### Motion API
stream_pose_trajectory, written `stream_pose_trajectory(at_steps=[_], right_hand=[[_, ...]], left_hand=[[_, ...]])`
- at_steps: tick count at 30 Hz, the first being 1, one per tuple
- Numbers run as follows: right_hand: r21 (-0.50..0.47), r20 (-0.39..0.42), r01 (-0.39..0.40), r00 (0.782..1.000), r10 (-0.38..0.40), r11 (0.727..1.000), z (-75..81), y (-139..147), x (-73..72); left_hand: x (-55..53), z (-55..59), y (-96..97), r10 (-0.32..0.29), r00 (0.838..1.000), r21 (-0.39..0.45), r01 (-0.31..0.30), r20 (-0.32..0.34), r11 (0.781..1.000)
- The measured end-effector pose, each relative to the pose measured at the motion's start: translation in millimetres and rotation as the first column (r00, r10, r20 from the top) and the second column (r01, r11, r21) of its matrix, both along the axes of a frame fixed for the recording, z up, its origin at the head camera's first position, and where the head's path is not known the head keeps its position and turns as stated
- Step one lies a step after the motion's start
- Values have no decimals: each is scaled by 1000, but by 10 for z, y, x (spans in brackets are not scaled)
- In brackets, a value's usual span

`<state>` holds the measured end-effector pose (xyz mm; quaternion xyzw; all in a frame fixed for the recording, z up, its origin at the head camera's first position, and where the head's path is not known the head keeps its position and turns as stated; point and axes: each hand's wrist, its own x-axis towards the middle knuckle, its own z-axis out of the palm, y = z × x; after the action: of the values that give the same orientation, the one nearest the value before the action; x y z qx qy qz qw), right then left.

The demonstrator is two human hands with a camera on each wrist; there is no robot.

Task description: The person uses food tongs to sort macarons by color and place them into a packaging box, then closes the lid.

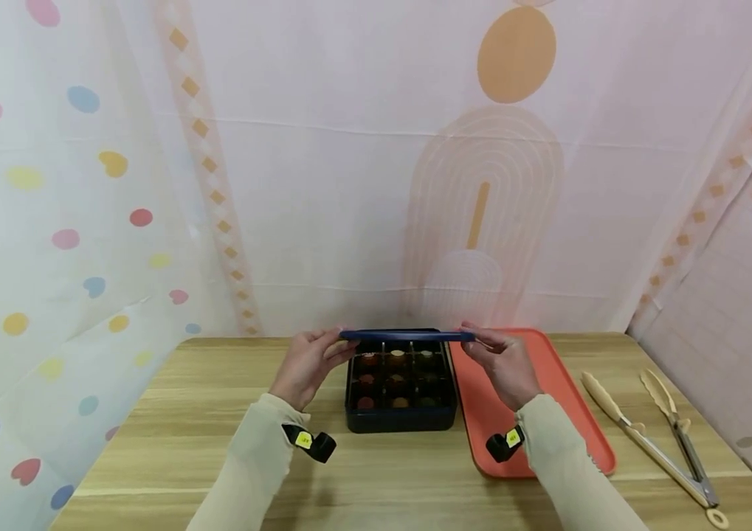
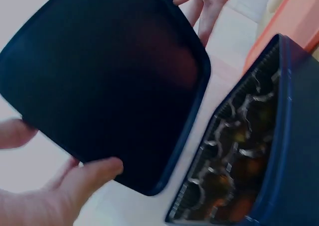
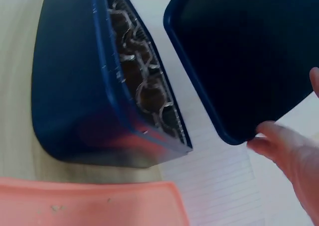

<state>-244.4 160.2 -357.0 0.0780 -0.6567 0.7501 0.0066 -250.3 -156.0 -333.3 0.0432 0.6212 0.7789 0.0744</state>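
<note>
A dark blue lid [image 1: 407,335] is held level above the back of a dark blue box [image 1: 402,421]. My left hand [image 1: 309,363] grips its left edge, with the thumb on the underside in the left wrist view. At the opposite edge my right hand [image 1: 503,365] pinches the lid. Inside the box a clear divided insert [image 2: 234,151] holds several round pieces in red, orange and dark tones; the raised lid hides the back row partly. Lid and box stand apart, as the right wrist view shows a gap between the lid's rim [image 3: 197,81] and the box wall [image 3: 75,86].
A coral red tray [image 1: 548,369] lies right of the box, partly under my right forearm. Farther right, tongs with beige tips [image 1: 654,442] lie spread on the wooden table [image 1: 203,442]. Patterned curtain cloth [image 1: 322,184] hangs behind and at both sides.
</note>
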Motion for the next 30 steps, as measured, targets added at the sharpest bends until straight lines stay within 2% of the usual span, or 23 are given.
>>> stream_pose_trajectory(at_steps=[4, 7, 11, 14, 16, 19, 23, 25, 27, 30], right_hand=[[104, -6, 11, 1000, -10, 995, -96, 22, -21], [162, 13, 7, 1000, -9, 987, -173, 23, -42], [232, 25, 10, 1000, -16, 973, -268, 0, -72], [259, 26, -7, 1000, 0, 966, -330, -29, -95], [246, 31, -31, 999, 24, 969, -366, -46, -114], [252, 24, -44, 999, 39, 967, -415, -61, -140], [292, -2, -62, 998, 65, 954, -479, -57, -169], [307, -8, -69, 997, 75, 949, -515, -44, -179], [306, -10, -73, 997, 80, 949, -545, -31, -183], [327, -22, -66, 997, 77, 943, -577, -11, -189]], left_hand=[[-65, -140, -3, -3, 999, 95, 0, 35, 995], [-117, -276, 4, 9, 999, 99, -14, 48, 995], [-158, -437, 20, 31, 999, -32, -30, 29, 999], [-162, -510, 30, 45, 999, -182, -48, -20, 982], [-156, -537, 45, 42, 997, -272, -58, -63, 961], [-123, -569, 79, 5, 990, -411, -64, -143, 909], [-60, -656, 129, -96, 971, -578, -50, -220, 815], [-29, -709, 148, -154, 961, -639, -30, -231, 769], [-2, -738, 166, -193, 951, -667, -18, -242, 745], [33, -740, 192, -232, 942, -685, 4, -242, 728]])
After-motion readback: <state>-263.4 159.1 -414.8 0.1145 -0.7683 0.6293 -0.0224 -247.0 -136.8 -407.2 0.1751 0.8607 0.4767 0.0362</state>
